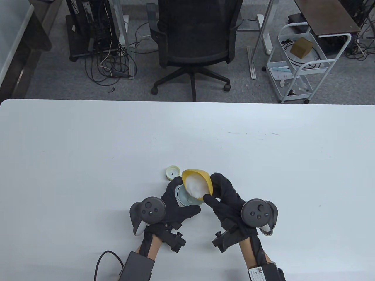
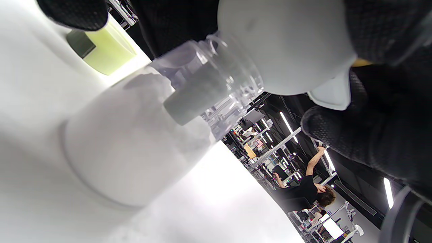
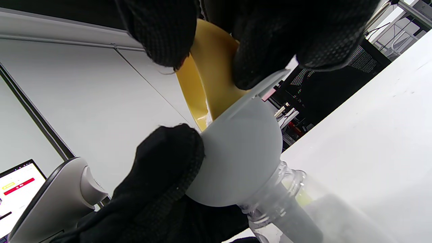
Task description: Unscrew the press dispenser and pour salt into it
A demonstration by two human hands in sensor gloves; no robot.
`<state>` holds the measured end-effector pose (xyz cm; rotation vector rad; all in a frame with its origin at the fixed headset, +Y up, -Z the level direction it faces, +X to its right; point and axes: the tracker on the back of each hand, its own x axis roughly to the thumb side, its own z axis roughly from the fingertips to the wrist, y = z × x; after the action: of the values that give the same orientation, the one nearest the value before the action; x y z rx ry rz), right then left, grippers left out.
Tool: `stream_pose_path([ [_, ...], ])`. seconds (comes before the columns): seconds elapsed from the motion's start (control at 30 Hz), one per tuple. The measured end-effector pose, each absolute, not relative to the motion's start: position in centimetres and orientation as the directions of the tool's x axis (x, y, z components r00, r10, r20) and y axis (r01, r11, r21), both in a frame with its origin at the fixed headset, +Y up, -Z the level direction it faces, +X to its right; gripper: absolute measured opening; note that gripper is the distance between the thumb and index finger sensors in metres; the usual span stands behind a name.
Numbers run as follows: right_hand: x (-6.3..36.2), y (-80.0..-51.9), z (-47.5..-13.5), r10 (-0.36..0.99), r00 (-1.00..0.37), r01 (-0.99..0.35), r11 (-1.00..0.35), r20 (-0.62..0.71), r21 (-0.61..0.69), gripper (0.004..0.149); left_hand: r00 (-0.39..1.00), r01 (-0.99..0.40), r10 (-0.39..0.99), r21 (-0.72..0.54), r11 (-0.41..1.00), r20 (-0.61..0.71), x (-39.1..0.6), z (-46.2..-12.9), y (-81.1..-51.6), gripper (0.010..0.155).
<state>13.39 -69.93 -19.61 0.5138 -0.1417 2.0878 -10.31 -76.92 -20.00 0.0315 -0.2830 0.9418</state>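
Nearest the person, on the white table (image 1: 88,152) close to its near edge, the left hand (image 1: 175,205) curled around a pale grey funnel (image 1: 184,197), fingers on its far side and thumb on its near side, holding it by the bowl. The right hand (image 1: 224,196) gripped a yellow bowl (image 1: 202,180) by its rim, thumb and fingers closed on it, and held it tilted toward the left so its mouth faced the funnel, the lower rim touching the funnel's bowl. White salt (image 1: 195,186) lay heaped inside the yellow bowl and ran down to that lower rim. Under the funnel stood the press dispenser bottle (image 2: 135,141), clear plastic with a threaded open neck, upright on the table with its long axis vertical; the funnel's grey spout (image 2: 194,98) sat inside the neck, and white salt already filled the lower body. Just beyond the left hand's fingertips lay a pale yellow-green cap (image 1: 172,172), open side up, beside the bowl but apart from it. Past that the tabletop stretched broad and bare to its far edge, with wide room to both sides, and behind it stood a black office chair (image 1: 194,38) and a white cart (image 1: 301,61) on the carpet.
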Motion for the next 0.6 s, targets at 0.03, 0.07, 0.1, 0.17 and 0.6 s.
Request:
stream_pose_path([
  [0.03,13.39,-69.93,-19.6,0.784,-0.463,-0.833,-0.545,0.413,0.1,0.074,0.554,-0.801,0.793,-0.096,0.591,0.253,-10.31,-20.0,-76.92,0.125],
  [0.07,13.38,-69.93,-19.6,0.784,-0.463,-0.833,-0.545,0.414,0.1,0.074,0.554,-0.801,0.793,-0.096,0.591,0.253,-10.31,-20.0,-76.92,0.125],
  [0.1,13.38,-69.92,-19.6,0.783,-0.464,-0.832,-0.546,0.414,0.101,0.074,0.554,-0.801,0.793,-0.096,0.591,0.253,-10.31,-20.0,-76.92,0.125],
  [0.17,13.37,-69.92,-19.59,0.781,-0.466,-0.83,-0.549,0.415,0.101,0.074,0.552,-0.802,0.794,-0.098,0.589,0.253,-10.3,-20.0,-76.92,0.124],
  [0.6,13.38,-69.95,-19.58,0.78,-0.469,-0.828,-0.552,0.415,0.102,0.074,0.55,-0.803,0.796,-0.1,0.587,0.254,-10.28,-20.0,-76.91,0.125],
])
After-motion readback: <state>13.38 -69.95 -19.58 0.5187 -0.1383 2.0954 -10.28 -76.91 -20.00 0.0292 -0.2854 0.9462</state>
